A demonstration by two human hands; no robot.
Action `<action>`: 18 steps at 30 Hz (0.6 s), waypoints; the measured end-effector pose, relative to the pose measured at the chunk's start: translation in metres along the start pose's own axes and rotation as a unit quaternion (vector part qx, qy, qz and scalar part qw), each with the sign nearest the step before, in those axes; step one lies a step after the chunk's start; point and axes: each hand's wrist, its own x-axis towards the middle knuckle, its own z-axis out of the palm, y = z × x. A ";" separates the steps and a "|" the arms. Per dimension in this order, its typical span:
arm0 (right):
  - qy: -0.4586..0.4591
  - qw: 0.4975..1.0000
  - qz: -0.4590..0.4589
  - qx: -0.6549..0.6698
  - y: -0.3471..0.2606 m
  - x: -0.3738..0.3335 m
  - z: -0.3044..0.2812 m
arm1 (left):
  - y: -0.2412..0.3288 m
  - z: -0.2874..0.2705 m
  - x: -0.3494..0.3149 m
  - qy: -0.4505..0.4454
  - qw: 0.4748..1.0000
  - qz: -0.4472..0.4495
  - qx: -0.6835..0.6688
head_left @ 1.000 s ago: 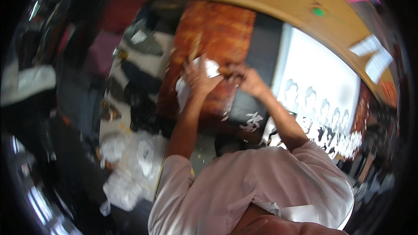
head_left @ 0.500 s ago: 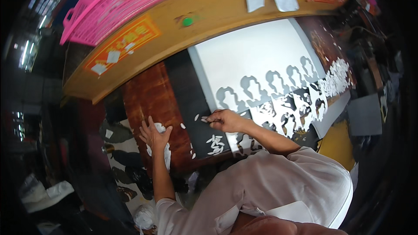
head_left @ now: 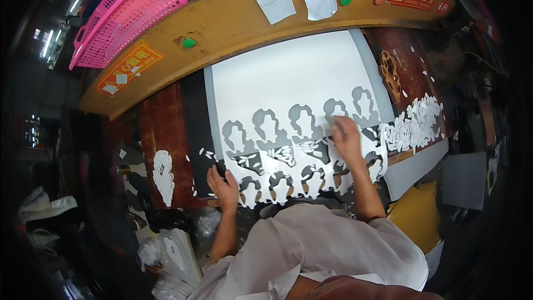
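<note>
A white sheet [head_left: 288, 72] with a row of curved cut-outs along its near side lies on a grey-edged board. A holed white offcut strip [head_left: 268, 173] hangs along the near edge, small slivers lying in its gaps. My left hand [head_left: 223, 187] rests at the strip's left end, fingers spread, holding nothing that I can see. Over the sheet's right part, near the cut-outs, is my right hand [head_left: 347, 138], slightly blurred, its fingers apart and pointing down. A stack of white cut pieces [head_left: 163, 178] lies on the brown board at left, apart from both hands.
A yellow machine beam [head_left: 222, 36] with green buttons spans the far side, a pink plastic basket [head_left: 133, 16] on top. An orange-brown cutting die [head_left: 390, 75] lies at right, beyond a heap of small white scraps [head_left: 416, 125]. Grey sheets [head_left: 465, 180] stand at lower right.
My left hand has left the white stack and moved right to the offcut strip. My right hand has gone from the loose slivers on the black strip to the sheet's right part.
</note>
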 end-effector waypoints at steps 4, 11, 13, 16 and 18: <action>0.008 0.984 -0.026 -0.179 0.079 -0.011 -0.052 | -0.004 0.017 -0.016 0.000 0.996 0.017 0.086; 0.046 0.981 -0.078 -0.174 0.109 -0.029 -0.036 | -0.012 0.019 -0.013 -0.026 0.995 -0.014 0.100; 0.036 0.981 -0.085 -0.172 0.110 -0.029 -0.032 | -0.012 0.019 -0.011 0.004 0.996 0.000 0.092; 0.032 0.982 -0.093 -0.159 0.113 -0.031 -0.029 | -0.012 0.018 -0.009 0.026 0.996 0.009 0.089; 0.039 0.983 -0.084 -0.158 0.116 -0.033 -0.029 | -0.012 0.018 -0.008 0.005 0.996 -0.003 0.094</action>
